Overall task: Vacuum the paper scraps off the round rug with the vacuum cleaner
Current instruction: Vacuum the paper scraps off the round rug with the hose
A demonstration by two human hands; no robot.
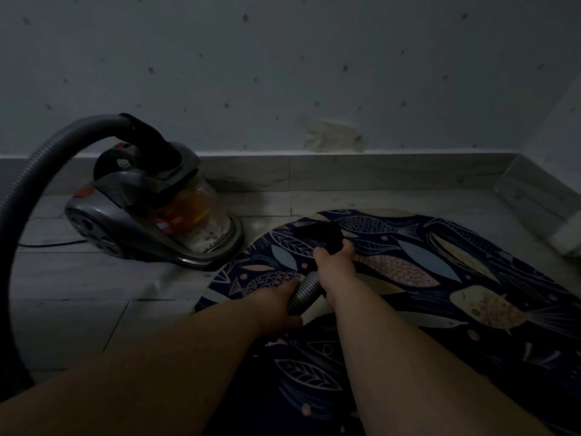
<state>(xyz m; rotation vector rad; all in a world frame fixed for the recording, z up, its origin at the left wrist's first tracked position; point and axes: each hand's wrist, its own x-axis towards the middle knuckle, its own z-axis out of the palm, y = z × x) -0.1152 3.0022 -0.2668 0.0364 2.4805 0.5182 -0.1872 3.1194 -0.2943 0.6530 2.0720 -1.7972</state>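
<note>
Right hand: fingers curled tight round the black plastic hose handle, whose far end points down at the rug just beyond the fingers.
Left hand: fingers wrapped round the ribbed grey flexible hose, just behind the right hand. A short run of hose shows between the two grips.
Round dark-blue rug with a fish and leaf pattern: lies flat on the floor directly beneath both sets of fingers and spreads to their right and towards the viewer. The light is too dim to make out scraps on it.
Grey canister vacuum cleaner with a clear dust cup: stands on the floor to the left of and beyond the fingers, just beside the rug's edge. The hose rises from its top and arcs out to the far left.
Black power cord: runs along the floor left of the canister.
Pale tiled floor: left of the fingers.
Grey speckled wall with a low skirting: well beyond the fingers.
</note>
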